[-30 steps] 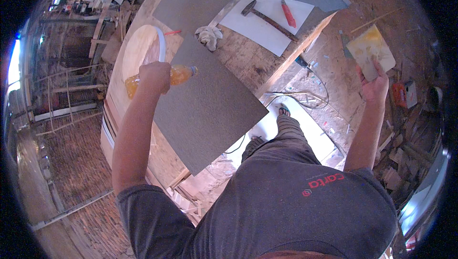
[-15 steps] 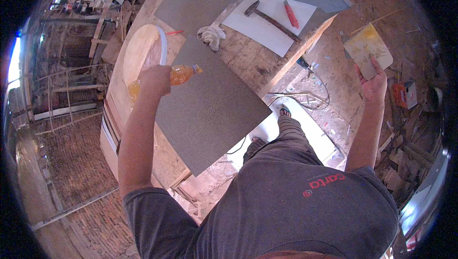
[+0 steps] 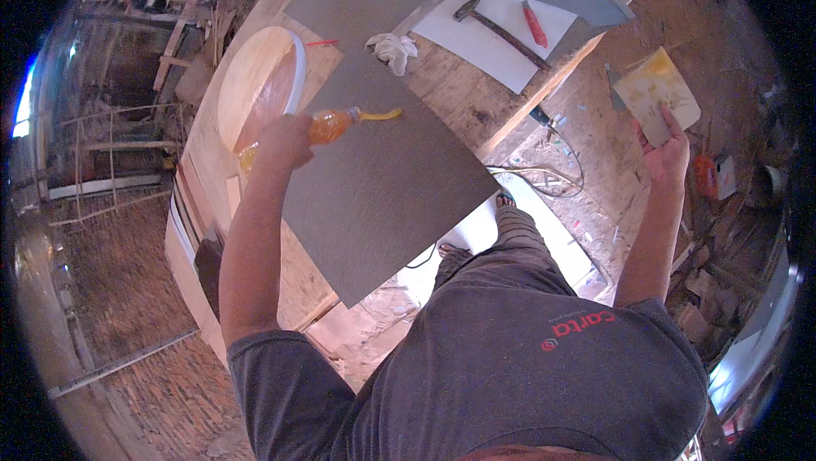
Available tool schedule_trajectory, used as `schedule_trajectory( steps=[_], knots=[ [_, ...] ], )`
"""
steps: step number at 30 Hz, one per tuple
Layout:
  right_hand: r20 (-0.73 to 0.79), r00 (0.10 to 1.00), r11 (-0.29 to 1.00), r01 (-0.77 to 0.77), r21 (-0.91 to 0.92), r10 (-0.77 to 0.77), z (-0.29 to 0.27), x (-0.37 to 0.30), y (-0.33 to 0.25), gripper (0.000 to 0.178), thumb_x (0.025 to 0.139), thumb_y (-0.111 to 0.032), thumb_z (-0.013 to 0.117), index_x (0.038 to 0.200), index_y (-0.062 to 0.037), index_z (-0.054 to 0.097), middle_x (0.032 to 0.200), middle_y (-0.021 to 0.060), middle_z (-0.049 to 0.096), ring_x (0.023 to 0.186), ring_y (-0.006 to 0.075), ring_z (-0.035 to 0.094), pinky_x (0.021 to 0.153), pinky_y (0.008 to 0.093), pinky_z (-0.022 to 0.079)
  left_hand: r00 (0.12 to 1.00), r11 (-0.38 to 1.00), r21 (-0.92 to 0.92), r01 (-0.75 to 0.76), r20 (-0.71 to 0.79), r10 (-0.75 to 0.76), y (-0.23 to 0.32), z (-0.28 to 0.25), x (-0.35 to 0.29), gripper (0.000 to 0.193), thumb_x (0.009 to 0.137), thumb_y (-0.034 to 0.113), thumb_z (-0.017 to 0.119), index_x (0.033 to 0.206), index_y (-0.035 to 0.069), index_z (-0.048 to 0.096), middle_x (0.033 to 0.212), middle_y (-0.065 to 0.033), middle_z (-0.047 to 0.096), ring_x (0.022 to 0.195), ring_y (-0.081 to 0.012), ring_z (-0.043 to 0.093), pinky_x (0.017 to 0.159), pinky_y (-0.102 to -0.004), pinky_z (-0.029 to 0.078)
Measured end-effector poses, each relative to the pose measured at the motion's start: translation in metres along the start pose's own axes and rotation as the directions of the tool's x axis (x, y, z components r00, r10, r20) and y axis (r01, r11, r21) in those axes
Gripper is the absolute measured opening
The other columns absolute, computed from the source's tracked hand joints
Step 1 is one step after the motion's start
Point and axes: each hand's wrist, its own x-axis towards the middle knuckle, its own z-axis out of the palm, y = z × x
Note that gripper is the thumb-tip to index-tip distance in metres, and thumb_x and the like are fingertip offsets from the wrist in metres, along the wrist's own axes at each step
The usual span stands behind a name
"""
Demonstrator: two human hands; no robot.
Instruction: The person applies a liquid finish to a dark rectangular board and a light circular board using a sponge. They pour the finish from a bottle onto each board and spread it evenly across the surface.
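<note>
Tipped on its side, a clear plastic bottle (image 3: 330, 126) of yellow-orange liquid is wrapped by the fingers of my left hand (image 3: 285, 142). A yellow stream (image 3: 380, 114) runs from its mouth over the dark grey sheet (image 3: 391, 176) on the workbench. Off to the right of the bench, my right hand (image 3: 665, 153) grips a flat, pale square piece (image 3: 659, 91) with yellow smears on its upper part. A round wooden panel (image 3: 251, 83) with a white curved edge lies beyond my left hand.
A hammer (image 3: 501, 32) and a red-handled tool (image 3: 535, 24) rest on a white sheet (image 3: 450, 23). A crumpled white cloth (image 3: 393, 51) lies by the grey sheet. A cable (image 3: 544, 170) and scraps cover the floor right of the bench edge (image 3: 544, 91).
Yellow liquid now streams out of the bottle, where before only a little showed at its mouth. The bottle has moved slightly to the right. My right hand keeps its hold.
</note>
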Motion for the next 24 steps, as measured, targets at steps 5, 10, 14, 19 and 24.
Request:
schedule_trajectory(
  steps=[5, 10, 14, 19, 24],
  knots=[
    [0.083, 0.995, 0.999, 0.054, -0.002, -0.054, 0.018, -0.039, 0.024, 0.040, 0.099, -0.017, 0.064, 0.138, -0.0081, 0.058, 0.134, 0.0087, 0.063, 0.123, 0.0286, 0.062, 0.091, 0.0484, 0.060, 0.994, 0.992, -0.100, 0.083, 0.080, -0.075, -0.044, 0.076, -0.037, 0.042, 0.074, 0.018, 0.083, 0.113, 0.014, 0.071, 0.110, -0.0108, 0.075, 0.106, -0.0316, 0.072, 0.089, -0.0475, 0.058],
    [0.337, 0.912, 0.809, 0.374, -0.454, -0.232, 0.047, -0.093, 0.085, 0.043, 0.101, -0.023, 0.065, 0.141, -0.0092, 0.056, 0.134, 0.0064, 0.063, 0.122, 0.0250, 0.063, 0.089, 0.0442, 0.060, 0.976, 0.968, -0.156, 0.199, 0.115, -0.182, -0.087, 0.149, -0.094, 0.041, 0.076, 0.018, 0.080, 0.116, 0.018, 0.070, 0.112, -0.0091, 0.074, 0.109, -0.0307, 0.071, 0.091, -0.0482, 0.057],
    [0.450, 0.890, 0.883, 0.269, -0.384, -0.076, 0.123, -0.182, 0.145, 0.046, 0.100, -0.028, 0.068, 0.139, -0.0069, 0.057, 0.130, 0.0068, 0.065, 0.114, 0.0246, 0.066, 0.085, 0.0418, 0.062, 0.972, 0.953, -0.215, 0.215, 0.146, -0.186, -0.115, 0.205, -0.128, 0.041, 0.076, 0.018, 0.079, 0.117, 0.019, 0.070, 0.114, -0.0095, 0.073, 0.112, -0.0301, 0.070, 0.091, -0.0478, 0.057],
    [0.658, 0.719, 0.503, 0.493, -0.709, 0.224, 0.172, -0.240, 0.236, 0.040, 0.099, -0.024, 0.068, 0.134, -0.0047, 0.065, 0.124, 0.0086, 0.068, 0.111, 0.0215, 0.067, 0.093, 0.0386, 0.058, 0.985, 0.931, -0.325, 0.167, 0.095, -0.143, -0.133, 0.267, -0.144, 0.042, 0.077, 0.023, 0.080, 0.118, 0.019, 0.070, 0.114, -0.0106, 0.073, 0.110, -0.0316, 0.070, 0.091, -0.0480, 0.056],
    [0.833, 0.505, 0.297, 0.779, -0.553, 0.226, 0.217, -0.310, 0.303, 0.043, 0.095, -0.003, 0.061, 0.135, -0.0184, 0.067, 0.134, 0.0078, 0.067, 0.123, 0.0263, 0.062, 0.104, 0.0406, 0.050, 0.998, 0.816, -0.578, 0.016, -0.046, -0.052, -0.128, 0.306, -0.146, 0.046, 0.074, 0.026, 0.085, 0.115, 0.011, 0.071, 0.105, -0.0133, 0.075, 0.101, -0.0333, 0.071, 0.085, -0.0455, 0.056]
  ],
)
